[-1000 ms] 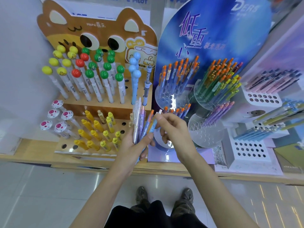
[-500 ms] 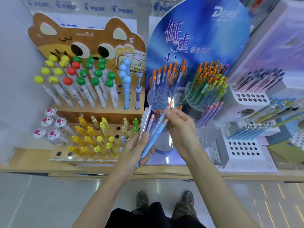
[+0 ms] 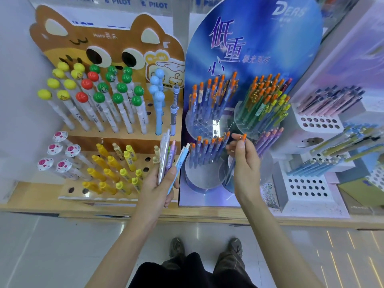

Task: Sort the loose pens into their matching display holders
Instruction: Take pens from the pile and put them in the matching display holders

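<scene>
Now left hand [image 3: 157, 189] round pens [image 3: 165, 154], right hand [image 3: 246, 164] pinch-tight on orange-topped pen [image 3: 243, 137] by holder [image 3: 200, 176].

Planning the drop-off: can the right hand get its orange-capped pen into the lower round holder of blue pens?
Probably yes: the right hand, pinching the pen, is beside the round holder, with nothing between them.

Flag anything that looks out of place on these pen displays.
A cream pen stands in the middle of the yellow pens on the cat-shaped display's lower tier. It differs from its neighbours, so it looks missorted.
</scene>
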Tool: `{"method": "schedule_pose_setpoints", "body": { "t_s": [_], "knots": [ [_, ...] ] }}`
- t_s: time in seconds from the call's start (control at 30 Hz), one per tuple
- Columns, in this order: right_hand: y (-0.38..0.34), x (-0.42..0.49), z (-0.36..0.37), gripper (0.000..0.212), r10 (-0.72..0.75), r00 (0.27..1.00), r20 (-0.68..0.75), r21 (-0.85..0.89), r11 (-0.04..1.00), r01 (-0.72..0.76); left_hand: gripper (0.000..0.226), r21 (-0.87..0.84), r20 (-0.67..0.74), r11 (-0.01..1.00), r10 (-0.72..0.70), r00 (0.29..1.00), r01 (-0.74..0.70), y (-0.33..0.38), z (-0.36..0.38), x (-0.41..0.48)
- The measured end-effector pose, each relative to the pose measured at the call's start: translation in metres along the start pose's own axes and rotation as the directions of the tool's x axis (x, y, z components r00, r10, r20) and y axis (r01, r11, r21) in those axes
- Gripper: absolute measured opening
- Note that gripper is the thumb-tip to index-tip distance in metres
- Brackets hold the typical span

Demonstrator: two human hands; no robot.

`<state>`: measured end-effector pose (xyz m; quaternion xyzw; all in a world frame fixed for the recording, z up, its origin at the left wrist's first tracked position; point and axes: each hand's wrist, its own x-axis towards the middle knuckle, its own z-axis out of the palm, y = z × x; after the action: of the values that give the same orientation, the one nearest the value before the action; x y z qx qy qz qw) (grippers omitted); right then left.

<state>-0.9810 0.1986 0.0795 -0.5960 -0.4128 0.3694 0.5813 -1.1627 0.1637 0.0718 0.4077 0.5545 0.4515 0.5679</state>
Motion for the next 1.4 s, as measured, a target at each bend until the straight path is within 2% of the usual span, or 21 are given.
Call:
{"method": "schedule_pose_setpoints", "body": {
  "t_s": [0.1,0.2,0.33,0.43,0.67,0.77,0.9,1.17,1.4],
  "knots": [
    [0.004,0.001,-0.007,0.028,-0.079,0.996,-0.040,-0.207,0.976,0.069,0.028,-0.004,0.009,1.000,0.002,1.000,-0.002,0.000,0.003,0.000],
    [0.008,0.003,-0.014,0.023,-0.142,0.989,-0.030,-0.315,0.941,0.126,0.019,-0.004,0.017,1.000,0.008,1.000,-0.008,-0.001,0.008,0.001],
    [0.012,0.002,-0.018,0.023,-0.182,0.983,0.008,-0.464,0.870,0.165,0.025,0.006,0.020,1.000,0.022,1.000,-0.022,-0.002,0.014,0.002],
    [0.014,0.001,-0.017,0.022,-0.194,0.980,0.034,-0.484,0.855,0.186,0.034,-0.007,0.019,1.000,0.014,1.000,-0.014,-0.001,0.017,0.002],
    [0.025,-0.002,-0.019,0.024,-0.195,0.975,0.109,-0.523,0.823,0.223,0.033,-0.001,0.025,1.000,0.008,1.000,-0.008,-0.001,0.018,0.003],
    [0.020,0.000,-0.018,0.019,-0.248,0.944,0.216,-0.532,0.781,0.327,0.030,0.007,0.021,1.000,0.015,1.000,-0.015,-0.002,0.018,0.004],
    [0.010,0.011,-0.013,0.023,-0.222,0.905,0.364,-0.548,0.734,0.401,0.023,0.025,0.014,0.999,0.022,1.000,-0.022,-0.005,0.018,0.005],
    [0.009,0.020,-0.024,0.023,-0.168,0.946,0.276,-0.505,0.812,0.292,0.011,0.001,0.016,0.999,0.048,0.999,-0.048,-0.002,0.019,0.003],
    [0.011,0.008,-0.023,0.016,-0.203,0.901,0.383,-0.514,0.764,0.390,0.010,-0.003,0.007,0.999,0.047,0.999,-0.047,-0.002,0.019,0.001]
  ]
}}
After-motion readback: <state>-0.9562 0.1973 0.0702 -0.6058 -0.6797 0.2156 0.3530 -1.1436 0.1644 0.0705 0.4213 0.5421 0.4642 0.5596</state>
